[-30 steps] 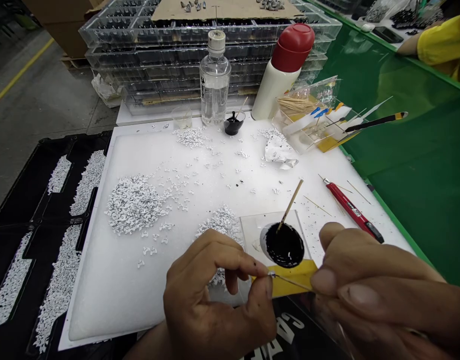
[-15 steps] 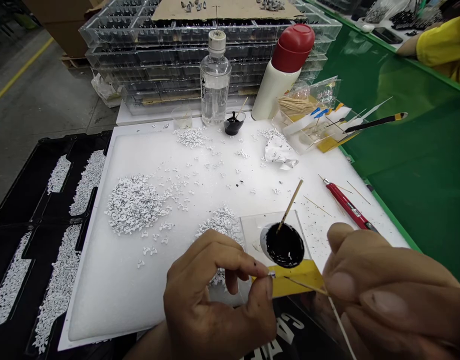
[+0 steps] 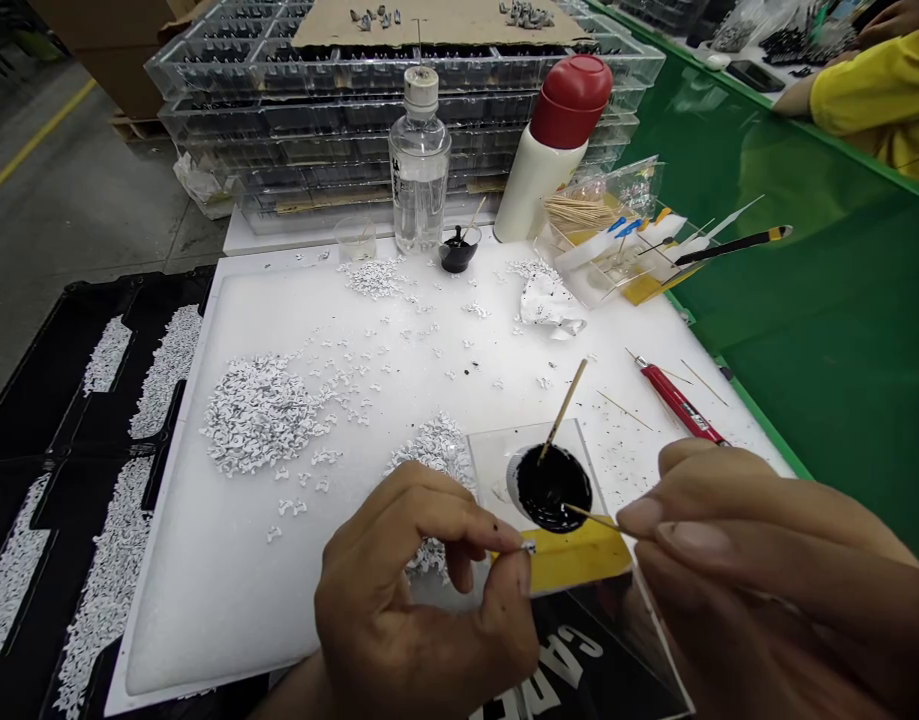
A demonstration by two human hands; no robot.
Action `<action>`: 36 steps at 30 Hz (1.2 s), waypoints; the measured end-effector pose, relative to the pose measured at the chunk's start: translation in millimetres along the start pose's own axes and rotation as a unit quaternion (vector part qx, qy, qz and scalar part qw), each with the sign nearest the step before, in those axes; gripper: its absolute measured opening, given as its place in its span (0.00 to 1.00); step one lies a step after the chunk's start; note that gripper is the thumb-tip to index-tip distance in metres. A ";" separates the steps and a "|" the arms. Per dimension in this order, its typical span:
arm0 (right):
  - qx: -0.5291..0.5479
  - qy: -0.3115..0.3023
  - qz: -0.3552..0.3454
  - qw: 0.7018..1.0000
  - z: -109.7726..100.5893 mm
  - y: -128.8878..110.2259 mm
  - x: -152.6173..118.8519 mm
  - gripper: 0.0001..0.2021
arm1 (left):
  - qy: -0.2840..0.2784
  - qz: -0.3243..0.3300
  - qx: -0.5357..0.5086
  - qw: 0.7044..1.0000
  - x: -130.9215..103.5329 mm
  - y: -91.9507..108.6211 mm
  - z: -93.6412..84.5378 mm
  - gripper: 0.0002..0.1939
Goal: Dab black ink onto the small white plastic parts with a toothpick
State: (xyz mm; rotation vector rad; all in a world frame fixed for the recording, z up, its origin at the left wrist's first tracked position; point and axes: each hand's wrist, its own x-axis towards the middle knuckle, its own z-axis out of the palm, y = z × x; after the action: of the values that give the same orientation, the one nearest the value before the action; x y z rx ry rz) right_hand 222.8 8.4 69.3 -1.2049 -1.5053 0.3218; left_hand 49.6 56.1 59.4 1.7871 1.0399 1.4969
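My left hand (image 3: 429, 590) pinches a tiny white piece (image 3: 529, 547) between thumb and forefinger, above the yellow strip (image 3: 579, 556). A thin wooden toothpick (image 3: 598, 520) is held in the closed fingers of my right hand (image 3: 759, 550), and its tip is in the black paint of the round cup (image 3: 555, 490). Another stick (image 3: 564, 410) leans in that cup. The cup stands on a clear plate (image 3: 489, 455). Just behind my left hand lies a heap of small white pieces (image 3: 436, 450).
A larger heap of white pieces (image 3: 260, 415) lies to the left. Behind stand a clear bottle (image 3: 420, 170), a red-capped flask (image 3: 553, 150) and a small black cup (image 3: 459, 250). A red pen (image 3: 680, 400) lies right. A person's yellow sleeve (image 3: 879, 90) shows beyond the green partition (image 3: 826, 330).
The toothpick in my right hand has moved from beside the small white piece into the cup's black paint. My left hand still pinches the piece. The view has shifted slightly.
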 end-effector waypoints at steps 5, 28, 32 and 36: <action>0.028 0.010 -0.033 0.999 7.2 -0.6 -1.1 0.13 | 0.003 0.001 0.005 1.000 2.0 0.8 0.5 0.08; -0.041 0.036 -0.006 0.998 1.8 4.7 -9.8 0.11 | 0.013 -0.004 -0.017 1.000 3.7 0.4 0.8 0.10; -0.048 -0.011 -0.018 0.999 -1.8 5.0 -7.4 0.07 | 0.011 -0.001 -0.009 1.000 5.4 1.2 1.4 0.09; -0.044 -0.044 -0.021 0.998 -3.7 6.6 -5.7 0.04 | 0.011 -0.002 -0.006 1.000 4.7 2.1 1.3 0.08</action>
State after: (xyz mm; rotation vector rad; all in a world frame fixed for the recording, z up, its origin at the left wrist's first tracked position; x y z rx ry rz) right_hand 228.4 5.3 62.3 -1.2402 -1.6330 0.2845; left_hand 51.7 59.1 63.3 1.7633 1.0412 1.5206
